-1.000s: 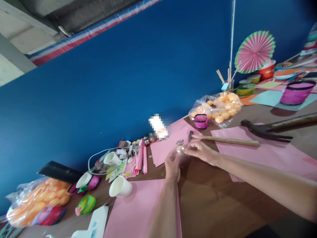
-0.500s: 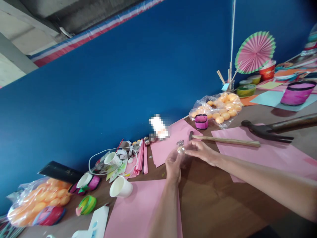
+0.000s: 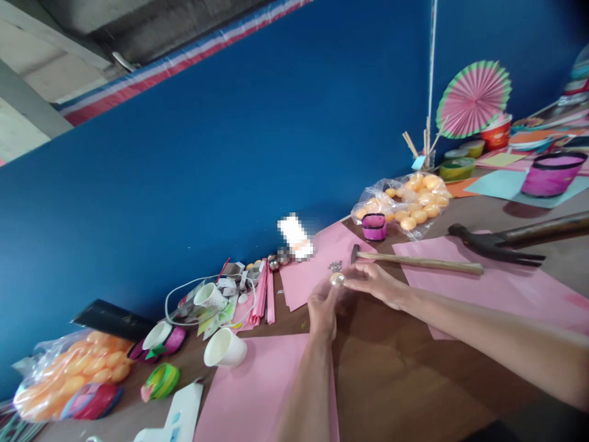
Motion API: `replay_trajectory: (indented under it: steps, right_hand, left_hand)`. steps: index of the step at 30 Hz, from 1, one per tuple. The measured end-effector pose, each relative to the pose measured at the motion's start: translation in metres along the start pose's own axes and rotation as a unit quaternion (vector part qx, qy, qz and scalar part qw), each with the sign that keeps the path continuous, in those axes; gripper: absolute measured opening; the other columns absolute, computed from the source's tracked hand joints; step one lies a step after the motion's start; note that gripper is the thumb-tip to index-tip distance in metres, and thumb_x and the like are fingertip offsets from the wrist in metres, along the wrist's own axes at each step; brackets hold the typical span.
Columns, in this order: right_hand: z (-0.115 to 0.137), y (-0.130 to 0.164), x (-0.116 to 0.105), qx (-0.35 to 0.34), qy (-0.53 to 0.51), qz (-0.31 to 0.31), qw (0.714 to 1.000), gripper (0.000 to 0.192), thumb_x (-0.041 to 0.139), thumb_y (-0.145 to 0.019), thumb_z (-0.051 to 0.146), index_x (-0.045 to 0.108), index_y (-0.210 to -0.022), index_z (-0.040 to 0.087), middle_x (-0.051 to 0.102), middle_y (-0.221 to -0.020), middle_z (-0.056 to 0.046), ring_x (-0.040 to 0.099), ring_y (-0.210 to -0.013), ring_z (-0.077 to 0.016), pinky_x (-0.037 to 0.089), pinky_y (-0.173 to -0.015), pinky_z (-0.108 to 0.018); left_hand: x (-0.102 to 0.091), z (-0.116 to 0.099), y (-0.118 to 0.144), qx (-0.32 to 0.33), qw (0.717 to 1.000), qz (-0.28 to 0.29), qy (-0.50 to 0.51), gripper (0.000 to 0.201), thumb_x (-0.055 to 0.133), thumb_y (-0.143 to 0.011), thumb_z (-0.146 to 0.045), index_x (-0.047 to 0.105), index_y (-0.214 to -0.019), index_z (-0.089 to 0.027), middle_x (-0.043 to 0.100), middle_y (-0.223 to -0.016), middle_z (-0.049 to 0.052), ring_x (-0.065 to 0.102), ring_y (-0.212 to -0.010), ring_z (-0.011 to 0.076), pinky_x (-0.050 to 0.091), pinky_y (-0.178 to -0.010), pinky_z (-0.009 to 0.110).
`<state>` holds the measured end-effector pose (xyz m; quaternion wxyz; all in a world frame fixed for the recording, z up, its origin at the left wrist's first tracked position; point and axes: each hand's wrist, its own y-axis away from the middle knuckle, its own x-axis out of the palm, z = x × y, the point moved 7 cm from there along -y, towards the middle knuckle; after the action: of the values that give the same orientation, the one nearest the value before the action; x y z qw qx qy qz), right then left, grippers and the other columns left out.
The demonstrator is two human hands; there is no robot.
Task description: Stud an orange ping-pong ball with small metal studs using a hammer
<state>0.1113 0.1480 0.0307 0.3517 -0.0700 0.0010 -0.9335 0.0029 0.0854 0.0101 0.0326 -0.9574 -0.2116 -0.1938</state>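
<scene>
Between my two hands is a small shiny silver bell-like ball (image 3: 337, 279), pinched by the fingertips. My left hand (image 3: 322, 310) is closed on it from below and the left. From the right, my right hand (image 3: 375, 283) meets it with thumb and fingers pressed together. Just beyond the ball, a little cluster of small silver pieces (image 3: 335, 266) lies near the pink paper (image 3: 317, 264). A small wooden-handled hammer (image 3: 418, 262) rests right behind my right hand.
A claw hammer (image 3: 497, 242) lies at the right on pink sheets. A white paper cup (image 3: 225, 348) lies tipped at the left. Bags of orange balls (image 3: 421, 199) and a small magenta basket (image 3: 373, 227) stand at the back. A blue wall (image 3: 207, 153) bounds the table.
Almost nothing differs. My hands hold the shiny ball in nearly the same place, and the view has shifted very slightly.
</scene>
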Motion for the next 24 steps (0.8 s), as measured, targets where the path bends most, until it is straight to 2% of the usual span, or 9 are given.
replay_trajectory:
  steps: [6,10,13,24]
  right_hand:
    - [-0.002,-0.002,-0.001,-0.01,0.009,0.003,1.0,0.036,0.069,-0.064,0.037,0.061,-0.091,0.014,0.065,-0.089,-0.006,0.059,-0.09,-0.0208,0.045,-0.084,-0.037]
    - [-0.003,-0.002,-0.001,-0.015,0.015,0.001,1.0,0.036,0.069,-0.064,0.038,0.06,-0.09,0.014,0.065,-0.088,-0.005,0.059,-0.089,-0.0203,0.046,-0.083,-0.037]
    - [-0.004,-0.002,-0.001,-0.015,0.019,-0.004,1.0,0.036,0.069,-0.065,0.038,0.06,-0.091,0.014,0.065,-0.088,-0.005,0.059,-0.087,-0.0196,0.046,-0.081,-0.036]
    - [0.001,-0.001,-0.001,-0.021,0.021,-0.013,0.999,0.035,0.069,-0.064,0.039,0.06,-0.087,0.014,0.064,-0.083,-0.005,0.059,-0.082,-0.0184,0.046,-0.078,-0.035]
  left_hand:
    - [0.002,-0.005,0.004,-0.008,1.0,-0.016,0.011,0.036,0.074,-0.061,-0.026,0.068,-0.095,-0.015,0.069,-0.094,0.007,0.063,-0.089,0.0193,0.047,-0.085,0.032]
    - [0.013,-0.018,0.012,-0.026,0.999,0.02,0.015,0.036,0.073,-0.062,-0.025,0.067,-0.096,-0.014,0.069,-0.096,0.007,0.062,-0.093,0.0198,0.046,-0.088,0.031]
    - [0.016,-0.024,0.016,-0.031,0.999,0.023,-0.005,0.036,0.072,-0.063,-0.027,0.067,-0.096,-0.013,0.069,-0.095,0.008,0.061,-0.095,0.0216,0.048,-0.086,0.033]
    - [0.018,-0.022,0.017,-0.037,0.999,0.02,0.021,0.035,0.073,-0.062,-0.024,0.068,-0.095,-0.014,0.069,-0.096,0.008,0.062,-0.091,0.0194,0.047,-0.085,0.031]
